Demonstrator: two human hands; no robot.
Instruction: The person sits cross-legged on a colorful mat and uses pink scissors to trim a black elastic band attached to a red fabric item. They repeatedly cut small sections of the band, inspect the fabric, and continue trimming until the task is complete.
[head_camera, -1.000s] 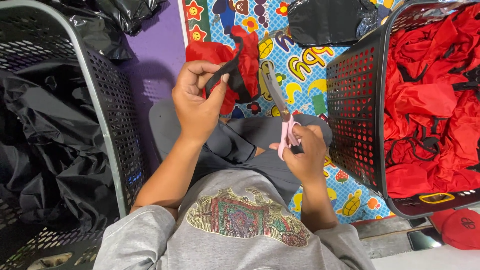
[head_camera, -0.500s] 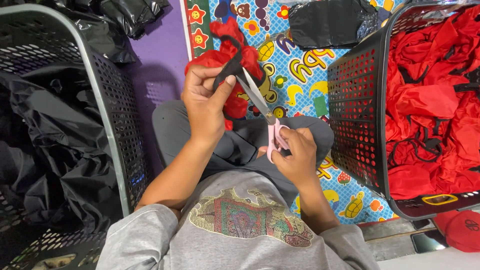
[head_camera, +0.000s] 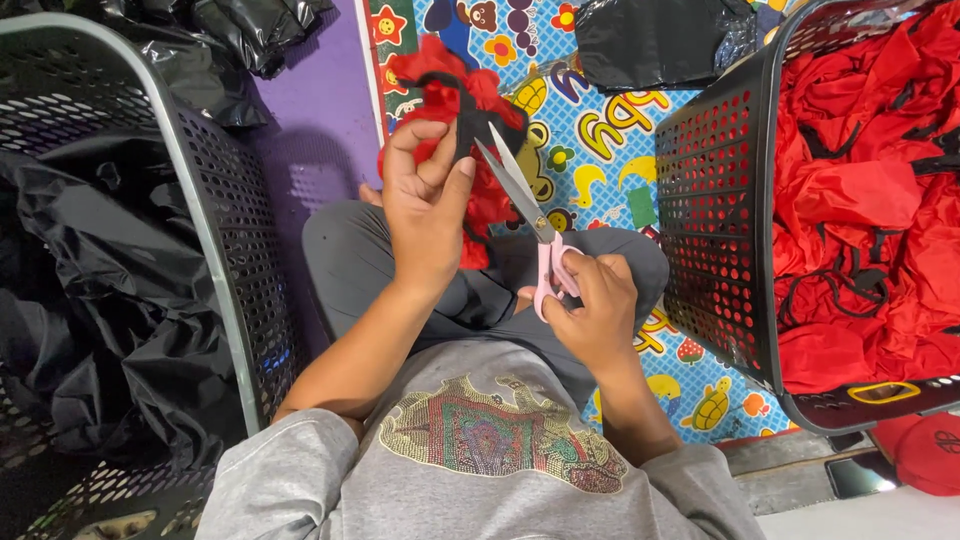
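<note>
Black strap (head_camera: 455, 105) of red cloth piece (head_camera: 470, 150) pinched in left hand (head_camera: 425, 215). Pink-handled scissors (head_camera: 530, 215) gripped by right hand (head_camera: 590, 315), blades open at strap, uncut. Red-filled basket (head_camera: 715, 250) at 3 o'clock.

Brightness: the scene was evenly and fairly brightly lit, colours saturated.
Light source: soft light from above; no lamp was in view.
Shadows: a soft shadow lay on the purple floor (head_camera: 320, 150) beside the left basket (head_camera: 215, 240).
Glare: small highlights showed on the black plastic bags (head_camera: 250, 30) and the scissor blades (head_camera: 515, 185).
Sharpness: the left hand (head_camera: 425, 215) and right hand (head_camera: 595, 310) were crisp, without motion blur.
Distortion: wide-angle bending curved the basket rims at both edges.
</note>
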